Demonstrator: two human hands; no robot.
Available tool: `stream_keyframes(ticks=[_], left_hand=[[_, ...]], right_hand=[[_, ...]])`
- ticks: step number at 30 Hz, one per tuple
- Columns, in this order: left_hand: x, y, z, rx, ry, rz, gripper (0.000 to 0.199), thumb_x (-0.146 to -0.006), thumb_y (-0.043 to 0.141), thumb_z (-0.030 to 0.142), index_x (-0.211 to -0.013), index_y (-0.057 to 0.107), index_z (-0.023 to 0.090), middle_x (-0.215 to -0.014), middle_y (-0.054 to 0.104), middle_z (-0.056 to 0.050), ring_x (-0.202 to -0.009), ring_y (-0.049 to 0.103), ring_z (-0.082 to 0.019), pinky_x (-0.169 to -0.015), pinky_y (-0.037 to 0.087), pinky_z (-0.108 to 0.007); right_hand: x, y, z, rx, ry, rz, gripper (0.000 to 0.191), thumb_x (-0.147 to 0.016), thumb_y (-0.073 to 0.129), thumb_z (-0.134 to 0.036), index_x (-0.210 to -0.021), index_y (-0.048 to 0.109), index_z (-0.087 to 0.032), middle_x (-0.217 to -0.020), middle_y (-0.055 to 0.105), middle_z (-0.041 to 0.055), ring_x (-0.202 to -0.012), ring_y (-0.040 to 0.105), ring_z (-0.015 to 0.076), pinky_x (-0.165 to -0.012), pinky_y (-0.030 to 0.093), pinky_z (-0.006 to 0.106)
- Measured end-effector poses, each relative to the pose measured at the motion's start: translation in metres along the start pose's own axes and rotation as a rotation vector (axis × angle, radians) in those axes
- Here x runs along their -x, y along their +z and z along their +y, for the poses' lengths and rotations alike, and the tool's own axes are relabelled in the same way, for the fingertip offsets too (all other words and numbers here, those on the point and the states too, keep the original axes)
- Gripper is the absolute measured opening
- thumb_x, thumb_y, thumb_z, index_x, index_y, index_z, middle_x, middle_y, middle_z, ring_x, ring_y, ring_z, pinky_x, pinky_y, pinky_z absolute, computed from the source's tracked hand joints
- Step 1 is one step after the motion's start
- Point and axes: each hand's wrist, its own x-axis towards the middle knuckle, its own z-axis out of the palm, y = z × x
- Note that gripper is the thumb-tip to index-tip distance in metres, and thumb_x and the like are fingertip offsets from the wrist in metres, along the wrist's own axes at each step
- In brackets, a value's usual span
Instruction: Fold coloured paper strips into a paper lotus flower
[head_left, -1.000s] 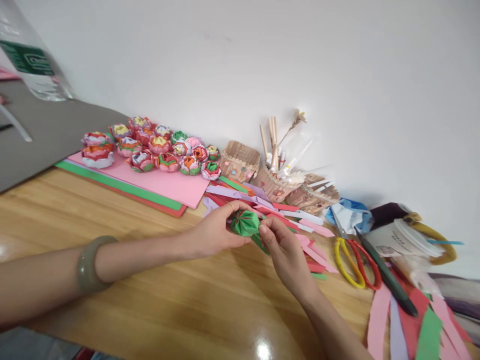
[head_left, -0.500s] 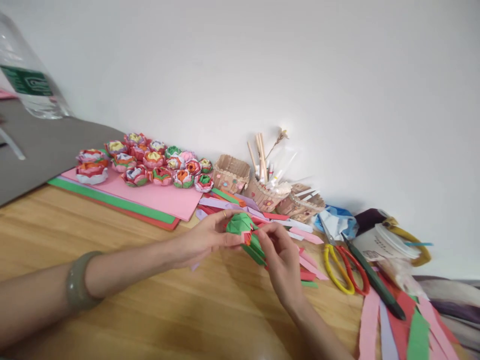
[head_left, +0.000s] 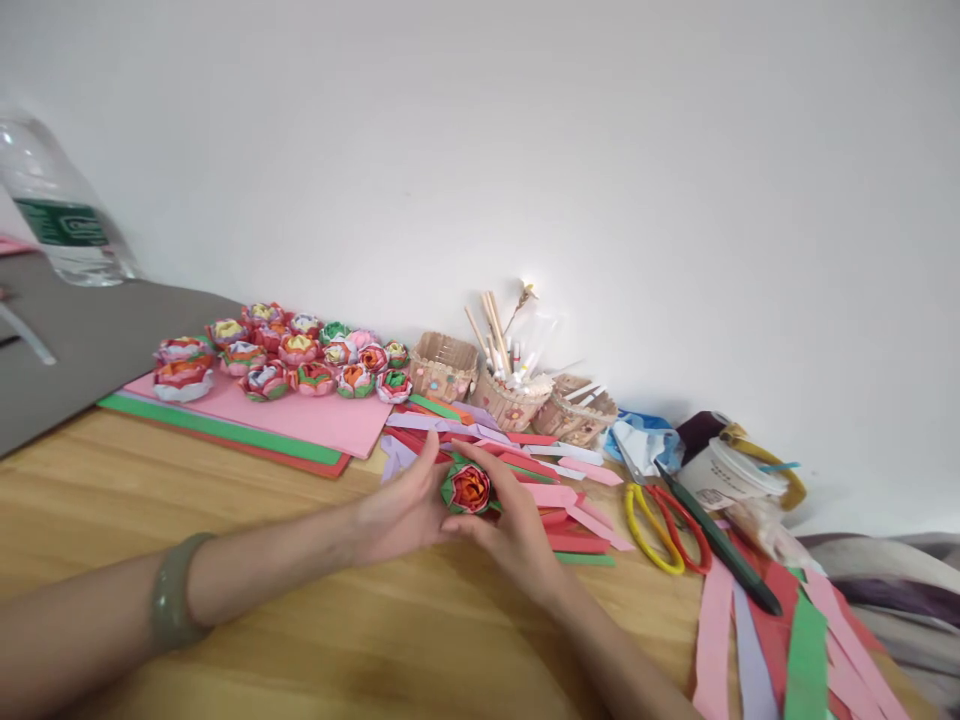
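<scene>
Between my two hands is a paper flower (head_left: 471, 489) with an orange centre, red-pink inner petals and green outer petals, its open side facing me. My left hand (head_left: 405, 505) cups it from the left, thumb raised, a green bangle on the wrist. From the right, my right hand (head_left: 510, 510) curls round it, fingers over the top and thumb below. Folded paper strips (head_left: 551, 495) in pink, red, green and purple lie just behind and to the right of my hands.
Finished paper flowers (head_left: 262, 380) stand on stacked coloured sheets (head_left: 337, 430) at the left. Small baskets (head_left: 514, 405) line the wall. Scissors (head_left: 652, 530), a dark green pen-like tool (head_left: 724, 550), a white tub (head_left: 727, 475) and cut strips (head_left: 806, 650) lie right. A bottle (head_left: 75, 230) stands far left.
The flower has turned from its green outer side to show its orange centre. My right hand has closed round its right side, and the camera view has shifted slightly.
</scene>
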Motion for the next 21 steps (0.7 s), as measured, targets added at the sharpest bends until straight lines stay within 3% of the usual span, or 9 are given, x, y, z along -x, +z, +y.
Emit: stream_keyframes(ticks=[3,8,11,15,20,21], left_hand=[[0.0,0.0,0.004,0.034,0.023,0.035,0.059,-0.083,0.034,0.066,-0.101,0.062,0.018,-0.103,0.066,-0.01,-0.09,0.059,-0.018,-0.073,0.044,-0.027],[0.0,-0.001,0.005,0.044,0.019,0.06,0.048,-0.088,0.033,0.058,-0.104,0.061,0.022,-0.109,0.064,-0.006,-0.088,0.058,-0.016,-0.057,0.039,-0.022],[0.0,-0.003,0.005,0.05,0.0,0.084,0.049,-0.087,0.036,0.058,-0.105,0.061,0.02,-0.11,0.064,-0.007,-0.088,0.058,-0.016,-0.058,0.041,-0.023],[-0.002,-0.009,0.007,0.052,-0.044,0.103,0.049,-0.086,0.039,0.057,-0.107,0.061,0.019,-0.109,0.064,-0.009,-0.097,0.059,-0.021,-0.072,0.046,-0.029],[-0.001,-0.018,0.01,0.031,-0.048,0.096,0.024,-0.089,0.049,0.029,-0.105,0.063,0.016,-0.102,0.068,-0.01,-0.092,0.062,-0.019,-0.075,0.049,-0.03],[-0.001,-0.019,0.011,0.034,-0.035,0.106,0.022,-0.089,0.05,0.024,-0.104,0.063,0.015,-0.101,0.068,-0.01,-0.091,0.062,-0.019,-0.077,0.049,-0.031]], right_hand=[[-0.001,0.003,0.009,0.134,-0.067,0.008,0.061,-0.081,0.062,-0.042,-0.134,0.04,-0.022,-0.132,0.054,0.0137,-0.122,0.049,0.0283,-0.103,0.037,0.048],[-0.004,0.013,0.016,0.337,-0.157,-0.051,0.068,-0.084,0.05,-0.054,-0.137,0.033,-0.015,-0.136,0.047,0.0201,-0.13,0.039,0.031,-0.108,0.026,0.055],[-0.005,0.014,0.012,0.262,-0.157,-0.001,0.064,-0.081,0.048,-0.061,-0.128,0.043,-0.018,-0.132,0.052,0.0176,-0.127,0.043,0.0296,-0.105,0.032,0.051],[-0.002,0.014,0.013,0.12,-0.157,0.045,0.062,-0.074,0.052,-0.065,-0.12,0.05,-0.024,-0.128,0.055,0.0131,-0.122,0.047,0.0271,-0.104,0.035,0.045],[-0.004,0.007,0.017,-0.02,-0.096,0.042,0.083,-0.066,0.055,-0.071,-0.132,0.041,-0.022,-0.136,0.047,0.015,-0.127,0.041,0.0306,-0.105,0.032,0.046],[-0.008,0.0,0.012,-0.087,-0.058,0.064,0.08,-0.071,0.05,-0.071,-0.134,0.039,-0.022,-0.137,0.045,0.0146,-0.127,0.04,0.0299,-0.105,0.033,0.045]])
